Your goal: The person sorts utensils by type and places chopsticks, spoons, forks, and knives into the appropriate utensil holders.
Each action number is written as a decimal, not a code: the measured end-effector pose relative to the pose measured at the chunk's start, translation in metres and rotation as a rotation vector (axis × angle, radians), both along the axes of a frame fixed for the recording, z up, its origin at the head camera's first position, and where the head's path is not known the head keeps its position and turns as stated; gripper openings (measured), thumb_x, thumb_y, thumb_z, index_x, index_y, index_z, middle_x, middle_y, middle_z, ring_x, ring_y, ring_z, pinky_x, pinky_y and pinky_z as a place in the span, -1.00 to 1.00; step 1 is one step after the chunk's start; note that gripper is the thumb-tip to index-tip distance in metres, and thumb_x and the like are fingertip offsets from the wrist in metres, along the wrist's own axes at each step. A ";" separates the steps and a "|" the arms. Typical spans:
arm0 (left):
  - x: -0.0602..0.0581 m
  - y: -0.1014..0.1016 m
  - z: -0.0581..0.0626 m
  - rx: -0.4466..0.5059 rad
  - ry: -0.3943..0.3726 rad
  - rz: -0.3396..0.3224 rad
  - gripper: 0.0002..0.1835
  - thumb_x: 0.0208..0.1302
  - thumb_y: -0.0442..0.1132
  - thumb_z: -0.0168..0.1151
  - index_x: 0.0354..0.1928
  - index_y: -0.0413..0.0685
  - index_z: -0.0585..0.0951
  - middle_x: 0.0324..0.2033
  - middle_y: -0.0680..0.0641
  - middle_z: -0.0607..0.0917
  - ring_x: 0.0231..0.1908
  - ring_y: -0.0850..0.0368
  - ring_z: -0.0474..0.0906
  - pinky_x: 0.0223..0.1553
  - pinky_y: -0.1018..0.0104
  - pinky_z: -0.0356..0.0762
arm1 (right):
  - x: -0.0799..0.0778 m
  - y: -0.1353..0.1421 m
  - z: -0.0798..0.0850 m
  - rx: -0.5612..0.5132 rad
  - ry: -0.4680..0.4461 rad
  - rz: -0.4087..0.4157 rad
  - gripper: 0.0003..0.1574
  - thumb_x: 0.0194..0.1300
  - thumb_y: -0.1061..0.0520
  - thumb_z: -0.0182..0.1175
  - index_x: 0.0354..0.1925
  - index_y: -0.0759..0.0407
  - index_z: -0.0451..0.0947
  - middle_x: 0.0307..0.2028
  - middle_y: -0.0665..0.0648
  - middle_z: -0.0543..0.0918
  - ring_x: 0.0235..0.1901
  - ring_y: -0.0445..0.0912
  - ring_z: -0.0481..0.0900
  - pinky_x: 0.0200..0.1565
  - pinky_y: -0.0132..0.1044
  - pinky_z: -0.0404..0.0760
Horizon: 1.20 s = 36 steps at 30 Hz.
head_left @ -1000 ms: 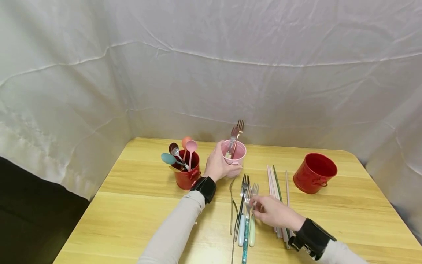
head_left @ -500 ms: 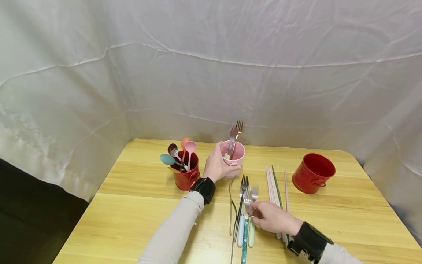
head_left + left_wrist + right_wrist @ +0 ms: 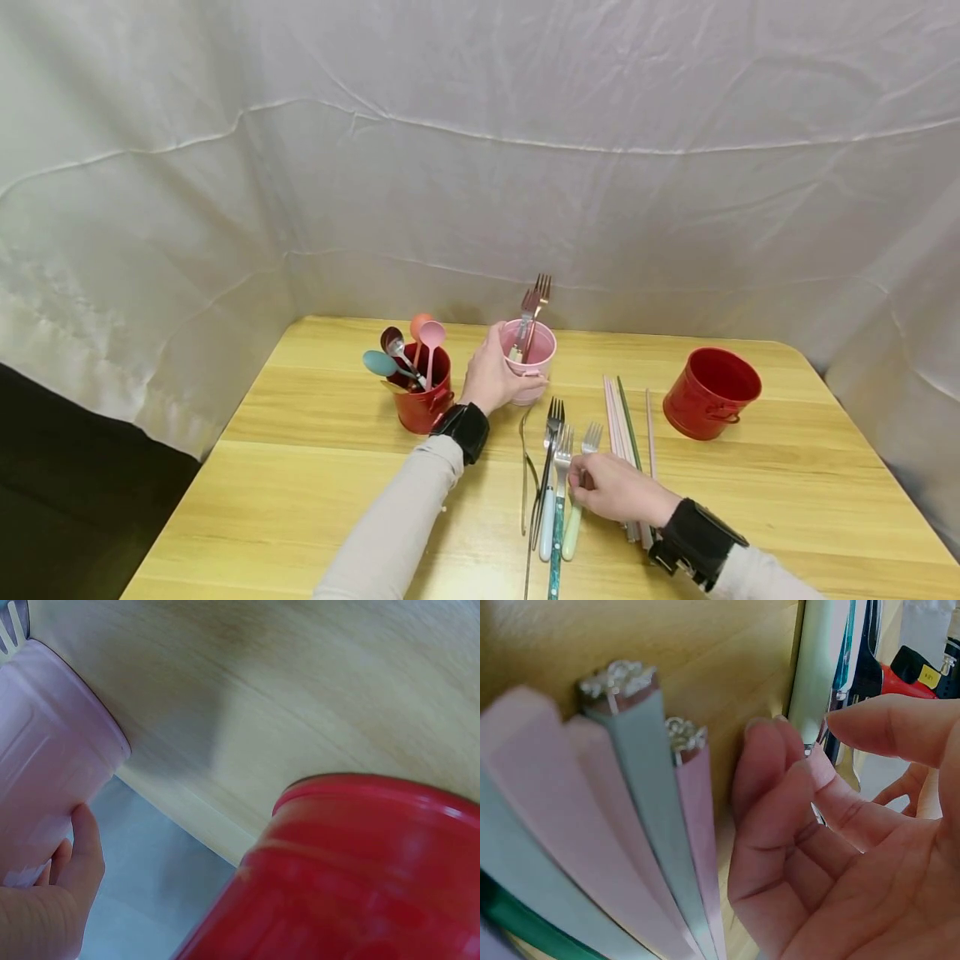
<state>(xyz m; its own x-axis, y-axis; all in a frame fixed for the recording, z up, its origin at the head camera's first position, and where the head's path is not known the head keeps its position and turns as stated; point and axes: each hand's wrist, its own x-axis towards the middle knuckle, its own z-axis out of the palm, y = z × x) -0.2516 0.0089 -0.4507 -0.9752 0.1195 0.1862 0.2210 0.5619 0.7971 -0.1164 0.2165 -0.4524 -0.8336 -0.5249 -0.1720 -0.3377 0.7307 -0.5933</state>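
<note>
My left hand holds round pink metal bucket | right hand, partly hidden, seems to pinch green-handled metal fork | prongs swung aside, less crowded

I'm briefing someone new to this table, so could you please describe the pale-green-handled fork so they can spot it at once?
On the wooden table, loose forks lie in front of the pink bucket. Take the rightmost fork, next to the chopsticks, with the right hand at its neck. Its plain pale green handle separates it from the light blue one and patterned teal one.
</note>
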 end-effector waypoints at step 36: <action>-0.002 0.000 -0.005 0.005 0.020 -0.002 0.17 -0.30 0.01 0.75 0.41 0.10 0.26 0.28 -0.10 0.58 0.28 -0.03 0.54 0.30 -0.01 0.51 | -0.005 0.008 0.004 -0.107 0.229 -0.262 -0.80 0.12 0.33 0.33 -0.44 0.09 0.52 -0.52 -0.07 0.59 -0.52 -0.37 0.45 -0.44 -0.49 0.53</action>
